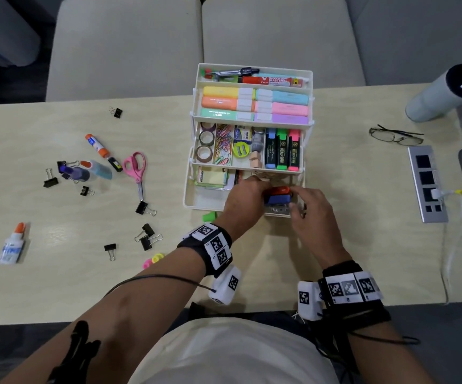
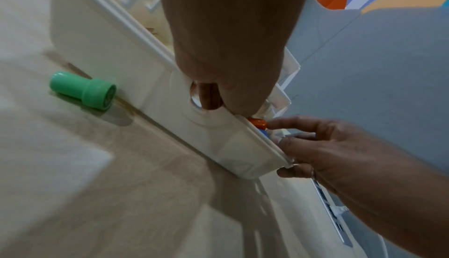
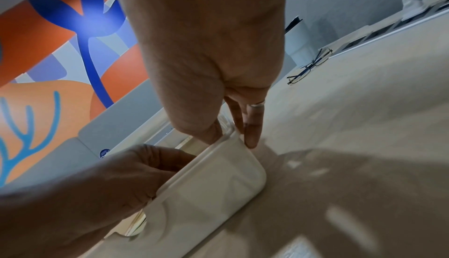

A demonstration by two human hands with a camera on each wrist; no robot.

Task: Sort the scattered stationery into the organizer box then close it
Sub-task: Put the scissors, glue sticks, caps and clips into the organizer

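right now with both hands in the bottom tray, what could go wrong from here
1. The left hand and right hand crowd the red and blue stapler at the bottom tray's near right corner; it might jam or sit too high for closing.
2. The green stamp lies against the organizer box wall, easily knocked or missed.
3. Binder clips, glue and the pink scissors are still scattered; closing now would leave them out.
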